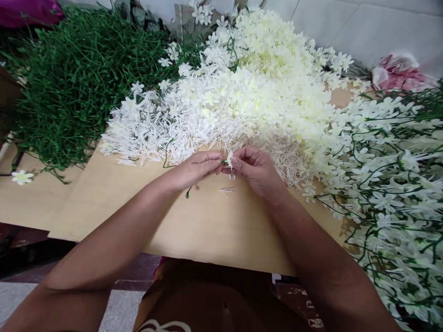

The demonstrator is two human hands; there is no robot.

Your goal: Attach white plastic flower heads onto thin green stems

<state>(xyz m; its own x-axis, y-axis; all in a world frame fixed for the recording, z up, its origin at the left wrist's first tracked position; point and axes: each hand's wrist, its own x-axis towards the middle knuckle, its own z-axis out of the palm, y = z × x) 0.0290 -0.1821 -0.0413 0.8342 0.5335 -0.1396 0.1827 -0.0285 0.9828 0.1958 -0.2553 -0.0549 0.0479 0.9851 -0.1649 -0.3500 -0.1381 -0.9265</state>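
Note:
My left hand (204, 167) pinches a green plastic stem, whose tip shows at the fingertips and whose lower end (188, 193) hangs below the palm. Close against it, my right hand (256, 169) grips a small white artificial flower (230, 159) between thumb and fingers. The flower and the stem tip meet between the two hands; whether they are joined I cannot tell. Just beneath lie a few thin white stamen sticks (227, 190) on the tan board (207, 226). Behind my hands spreads a pile of white stamen sticks (187, 131).
A heap of green stems (76, 78) fills the left. Loose white flower heads (277, 83) are piled at the back centre. Flowers on green stems (391, 184) crowd the right side. One flower (22, 177) lies far left. A pink and white plastic bag (398, 74) sits back right.

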